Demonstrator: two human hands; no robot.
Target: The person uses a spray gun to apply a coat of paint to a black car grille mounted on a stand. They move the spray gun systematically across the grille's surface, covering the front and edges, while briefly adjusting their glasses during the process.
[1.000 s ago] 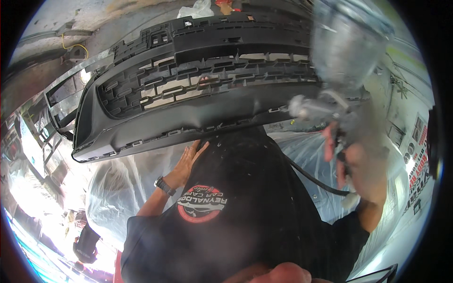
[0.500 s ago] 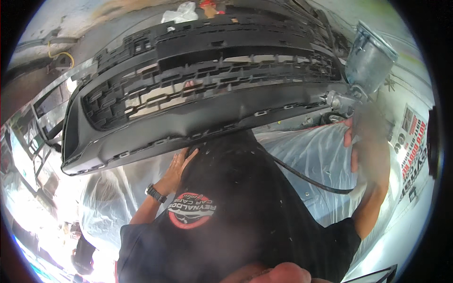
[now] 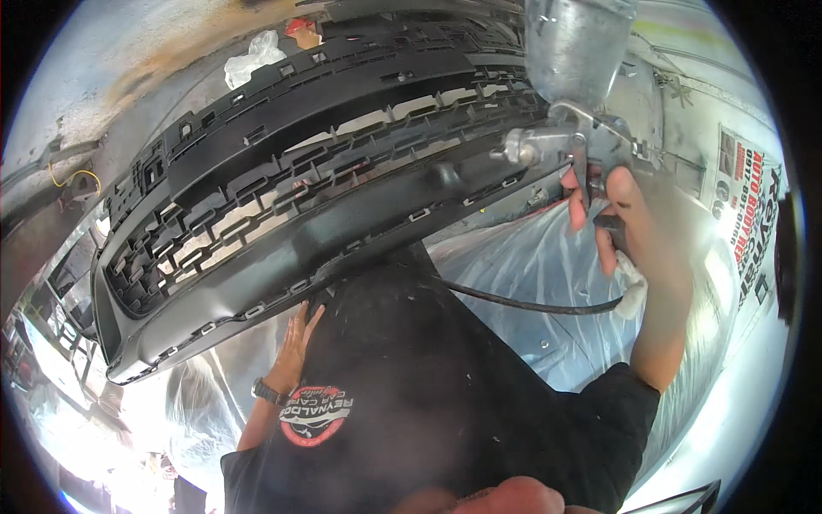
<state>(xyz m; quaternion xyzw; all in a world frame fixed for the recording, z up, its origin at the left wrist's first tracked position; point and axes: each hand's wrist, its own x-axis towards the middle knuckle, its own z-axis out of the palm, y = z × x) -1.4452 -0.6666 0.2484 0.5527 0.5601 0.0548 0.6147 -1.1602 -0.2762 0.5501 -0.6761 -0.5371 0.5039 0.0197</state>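
A large black plastic grille panel [image 3: 317, 240] spans the upper middle, its left end lower in the picture. My right hand [image 3: 605, 218] grips a metal spray gun [image 3: 582, 146] with a cloudy cup [image 3: 571, 43] on top, in front of the panel's right part. A black hose [image 3: 535, 306] runs from the gun's handle, which has pale wrapping [image 3: 630, 300], behind my dark shirt [image 3: 445, 420]. My left hand [image 3: 300, 337], with a watch on the wrist, has its fingers spread just below the panel's lower edge, against something dark; what exactly it touches is unclear.
Clear plastic sheeting [image 3: 522, 291] drapes behind me on both sides. A white wall with a printed sign [image 3: 743, 214] is at the right. A white plastic bag [image 3: 253, 60] and a red item [image 3: 302, 32] lie beyond the panel. A yellow cable [image 3: 94, 178] hangs at the left.
The spray gun swung right, then came back left and higher. The panel now slants more in the picture, its left end lower, and the surroundings have shifted as the view turned.
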